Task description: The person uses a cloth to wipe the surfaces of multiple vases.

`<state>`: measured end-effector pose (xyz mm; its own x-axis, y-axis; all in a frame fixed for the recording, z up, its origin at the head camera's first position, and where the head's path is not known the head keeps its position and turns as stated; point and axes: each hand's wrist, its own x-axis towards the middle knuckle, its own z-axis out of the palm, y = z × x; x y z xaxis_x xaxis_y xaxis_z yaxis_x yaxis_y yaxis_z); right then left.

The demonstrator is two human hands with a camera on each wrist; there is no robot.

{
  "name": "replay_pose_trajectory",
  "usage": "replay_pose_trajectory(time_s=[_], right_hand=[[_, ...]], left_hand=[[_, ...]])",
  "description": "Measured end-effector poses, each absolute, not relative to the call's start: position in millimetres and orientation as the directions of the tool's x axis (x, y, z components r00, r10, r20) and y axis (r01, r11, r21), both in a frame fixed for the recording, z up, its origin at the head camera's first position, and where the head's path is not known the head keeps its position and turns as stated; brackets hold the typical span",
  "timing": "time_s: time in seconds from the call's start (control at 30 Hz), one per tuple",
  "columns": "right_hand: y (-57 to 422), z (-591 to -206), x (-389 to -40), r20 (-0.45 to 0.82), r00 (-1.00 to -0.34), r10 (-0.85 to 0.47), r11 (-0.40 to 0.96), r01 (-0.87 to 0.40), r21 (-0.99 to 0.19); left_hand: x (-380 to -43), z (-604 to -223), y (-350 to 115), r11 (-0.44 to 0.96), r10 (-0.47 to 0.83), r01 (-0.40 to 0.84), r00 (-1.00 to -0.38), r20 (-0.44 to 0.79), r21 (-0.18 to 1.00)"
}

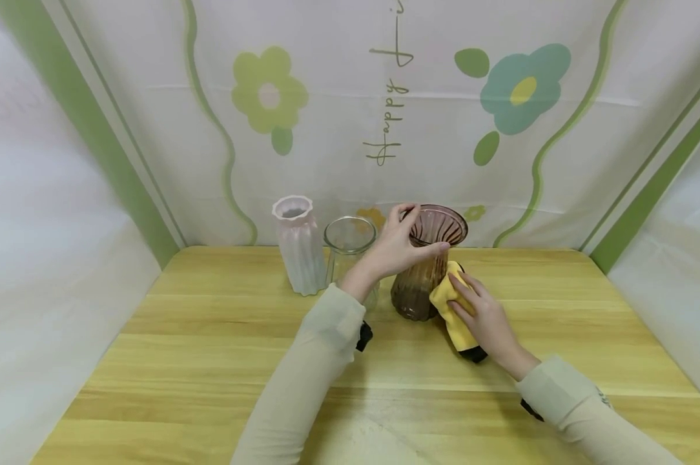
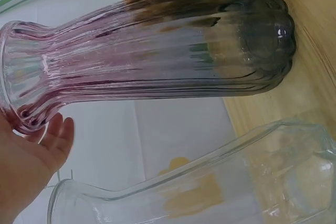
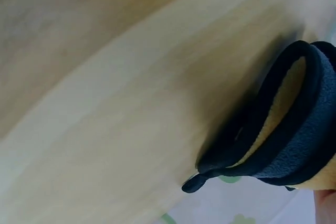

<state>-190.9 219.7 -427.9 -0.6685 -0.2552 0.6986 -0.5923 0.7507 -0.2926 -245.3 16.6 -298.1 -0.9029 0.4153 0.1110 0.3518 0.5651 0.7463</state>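
A ribbed glass vase [image 1: 421, 284], pink at the top and smoky dark at the base, stands on the table. My left hand [image 1: 398, 244] grips it near the flared rim, thumb in front and fingers behind. In the left wrist view, part of that hand [image 2: 39, 166] shows at the neck of the vase [image 2: 157, 51]. With my right hand [image 1: 483, 320] I hold a yellow cloth [image 1: 457, 323] with a dark edge against the vase's right side. The right wrist view shows the cloth's blue-grey side and black trim [image 3: 294, 135].
Left of the pink vase stands a clear glass vase [image 1: 350, 236], partly hidden by my left arm. A white fluted vase [image 1: 302, 258] is beside it, farther left. The wooden table [image 1: 210, 361] ends at a white flower-print backdrop [image 1: 338, 129] behind the vases.
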Motion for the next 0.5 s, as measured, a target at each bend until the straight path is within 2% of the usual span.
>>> replay_pose_trajectory(time_s=[0.27,0.5], right_hand=[[216.3,-416.9,-192.3,0.709,-0.665,-0.235,0.739,-0.596,-0.314],[209.2,-391.8,-196.1,0.755,-0.637,-0.156,0.732,-0.588,-0.345]], left_hand=[[-247.6,-294.6,14.5,0.575,0.437,0.355,-0.895,0.090,0.737],[-249.0,-292.5,13.3,0.572,0.459,0.355,-0.886,0.070,0.739]])
